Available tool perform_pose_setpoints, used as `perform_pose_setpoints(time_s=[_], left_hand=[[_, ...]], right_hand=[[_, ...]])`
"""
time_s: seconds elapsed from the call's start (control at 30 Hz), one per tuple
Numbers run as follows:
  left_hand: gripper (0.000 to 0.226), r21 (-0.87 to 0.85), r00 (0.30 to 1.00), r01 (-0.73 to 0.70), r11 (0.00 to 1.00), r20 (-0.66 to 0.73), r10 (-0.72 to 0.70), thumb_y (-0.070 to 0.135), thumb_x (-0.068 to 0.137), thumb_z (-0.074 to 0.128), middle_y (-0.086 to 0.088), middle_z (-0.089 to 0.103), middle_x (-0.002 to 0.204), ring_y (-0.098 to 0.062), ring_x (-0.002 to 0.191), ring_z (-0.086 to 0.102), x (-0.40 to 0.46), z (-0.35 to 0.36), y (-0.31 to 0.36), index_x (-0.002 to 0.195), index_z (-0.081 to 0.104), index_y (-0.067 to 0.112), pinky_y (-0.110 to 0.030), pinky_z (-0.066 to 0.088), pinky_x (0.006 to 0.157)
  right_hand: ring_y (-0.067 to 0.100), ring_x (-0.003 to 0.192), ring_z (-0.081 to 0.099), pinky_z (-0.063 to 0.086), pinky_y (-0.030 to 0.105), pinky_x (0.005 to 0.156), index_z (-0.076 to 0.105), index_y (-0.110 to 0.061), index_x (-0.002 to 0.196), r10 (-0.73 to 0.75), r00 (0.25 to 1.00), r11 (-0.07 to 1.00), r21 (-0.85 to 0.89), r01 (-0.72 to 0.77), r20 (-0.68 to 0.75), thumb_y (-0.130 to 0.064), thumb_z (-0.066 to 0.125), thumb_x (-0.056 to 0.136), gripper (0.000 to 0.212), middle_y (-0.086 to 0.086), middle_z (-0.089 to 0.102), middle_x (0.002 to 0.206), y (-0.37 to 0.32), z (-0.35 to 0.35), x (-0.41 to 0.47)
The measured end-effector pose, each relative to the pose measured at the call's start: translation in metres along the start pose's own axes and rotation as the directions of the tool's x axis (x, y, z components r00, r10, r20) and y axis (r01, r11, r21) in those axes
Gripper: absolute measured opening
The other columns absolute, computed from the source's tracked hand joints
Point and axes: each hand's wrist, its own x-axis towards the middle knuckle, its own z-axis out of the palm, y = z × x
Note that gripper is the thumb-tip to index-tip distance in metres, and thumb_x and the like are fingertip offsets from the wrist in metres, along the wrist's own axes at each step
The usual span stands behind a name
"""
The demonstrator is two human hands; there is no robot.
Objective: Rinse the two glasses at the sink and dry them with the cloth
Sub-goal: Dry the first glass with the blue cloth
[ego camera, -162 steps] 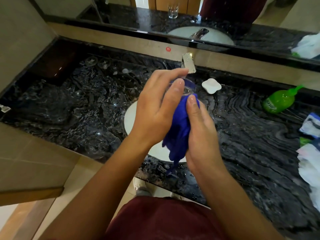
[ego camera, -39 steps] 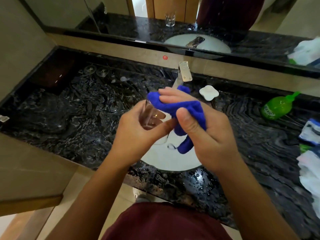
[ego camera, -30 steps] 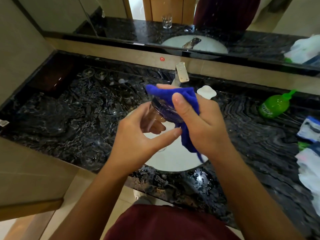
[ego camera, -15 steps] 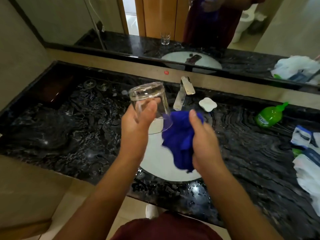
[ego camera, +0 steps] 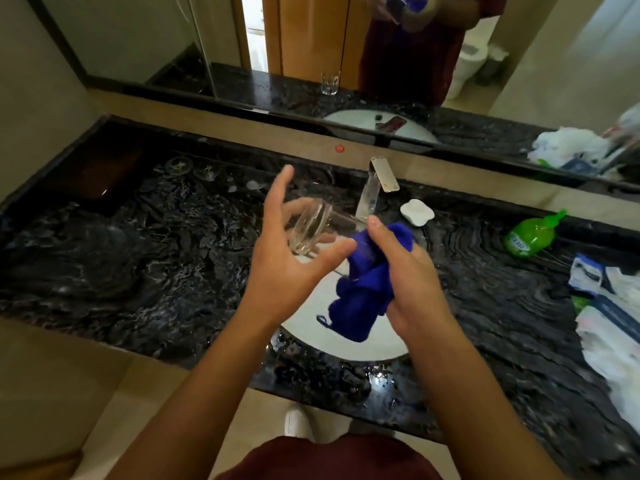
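Note:
My left hand (ego camera: 291,261) loosely holds a clear glass (ego camera: 306,226) over the sink (ego camera: 346,344). The glass lies on its side, thick base toward me and mouth toward the right. The index finger and thumb are spread, and the other fingers show behind the glass. My right hand (ego camera: 408,282) grips a bunched blue cloth (ego camera: 363,285) just right of the glass mouth, with the cloth's top touching the rim. The second glass (ego camera: 329,83) shows only as a reflection in the mirror, upright on the counter.
A chrome tap (ego camera: 375,188) stands behind the sink, with a white soap dish (ego camera: 417,212) to its right. A green bottle (ego camera: 530,237) lies on the black marble counter (ego camera: 138,254). Plastic bags and packets (ego camera: 609,306) crowd the right end. Water drops wet the counter's front edge.
Half a second ago my left hand held the glass raised and upside down. Now it is lower and tipped on its side, mouth against the cloth. My right hand still grips the cloth.

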Motion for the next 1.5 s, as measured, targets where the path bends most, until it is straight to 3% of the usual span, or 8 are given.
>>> perform_pose_setpoints(time_s=[0.13,0.23,0.4,0.5,0.77,1.03,1.23,1.5], left_hand=[[0.05,-0.183,0.943,0.333,0.925,0.032,-0.332,0.058,0.094,0.065,-0.011,0.07,0.113,-0.021,0.069,0.071,-0.003,0.007,-0.014,0.129,0.06,0.024,-0.033,0.055,0.051],[0.053,-0.558,0.724,0.623,0.548,0.147,-0.674,0.058,0.102,0.046,-0.015,0.067,0.087,-0.023,0.044,0.053,-0.009,0.02,-0.021,0.105,0.065,0.009,-0.022,0.034,0.038],[0.044,-0.63,0.58,0.711,0.312,0.274,-0.767,0.054,0.101,0.047,-0.007,0.069,0.073,-0.019,0.047,0.055,-0.023,0.044,-0.029,0.095,0.066,0.014,-0.02,0.034,0.044],[0.039,-0.683,0.572,0.696,0.223,0.339,-0.747,0.05,0.099,0.05,-0.007,0.068,0.075,-0.017,0.043,0.053,-0.019,0.049,-0.024,0.099,0.065,0.014,-0.019,0.034,0.038],[0.04,-0.779,0.651,0.563,0.277,0.211,-0.729,0.051,0.099,0.051,-0.004,0.071,0.084,-0.018,0.059,0.062,-0.002,0.046,-0.027,0.104,0.069,0.016,-0.03,0.04,0.06],[0.042,-0.668,0.712,0.506,0.546,-0.034,-0.702,0.046,0.105,0.044,-0.002,0.071,0.079,-0.021,0.045,0.046,-0.001,0.03,-0.025,0.099,0.063,0.009,-0.023,0.026,0.038],[0.047,-0.6,0.746,0.521,0.607,-0.025,-0.665,0.04,0.105,0.044,-0.001,0.064,0.064,-0.016,0.04,0.045,0.003,0.02,-0.025,0.075,0.073,0.019,-0.02,0.025,0.038],[0.03,-0.477,0.764,0.553,0.683,-0.037,-0.644,0.034,0.104,0.045,0.001,0.063,0.057,-0.014,0.044,0.052,0.004,0.018,-0.021,0.082,0.061,0.02,-0.019,0.033,0.04]], right_hand=[[0.025,0.073,0.066,0.053,0.046,0.078,0.07,-0.017,0.089,-0.173,0.985,0.953,-0.249,0.172,0.018,-0.044,0.072,0.09,0.027,0.006,0.07,0.081,-0.005,-0.005,-0.003],[0.037,0.085,0.061,0.051,0.048,0.083,0.064,-0.016,0.088,-0.319,0.947,0.925,-0.206,0.321,0.043,-0.054,0.058,0.081,0.04,0.018,0.063,0.088,-0.018,-0.004,-0.005],[0.011,0.063,0.054,0.046,0.023,0.062,0.06,-0.02,0.066,-0.418,0.904,0.784,0.466,0.41,-0.092,-0.016,0.041,0.094,0.034,-0.007,0.054,0.065,-0.048,0.0,-0.009],[0.01,0.07,0.056,0.046,0.023,0.066,0.063,-0.02,0.083,-0.523,0.851,0.786,0.362,0.501,-0.041,-0.009,0.044,0.089,0.023,-0.008,0.06,0.076,-0.038,-0.002,-0.005],[0.012,0.149,0.038,0.032,0.041,0.122,0.066,-0.033,0.135,-0.494,0.722,0.435,-0.581,0.688,0.485,-0.032,0.046,0.103,0.038,-0.015,0.05,0.155,0.012,-0.03,-0.003],[0.002,0.079,0.055,0.047,0.024,0.073,0.06,-0.041,0.135,-0.395,0.731,0.028,-0.788,0.615,0.556,-0.051,0.048,0.095,0.043,-0.015,0.057,0.114,-0.015,-0.042,0.0],[0.016,0.093,0.058,0.05,0.036,0.077,0.06,-0.031,0.122,-0.182,0.711,-0.154,-0.734,0.662,0.679,-0.052,0.042,0.096,0.038,-0.015,0.065,0.109,-0.018,-0.023,-0.013],[0.003,0.098,0.067,0.052,0.028,0.09,0.035,-0.05,0.148,0.261,0.719,0.231,-0.765,0.602,0.644,-0.062,0.069,0.089,0.07,-0.023,0.058,0.119,-0.016,-0.03,0.003]])
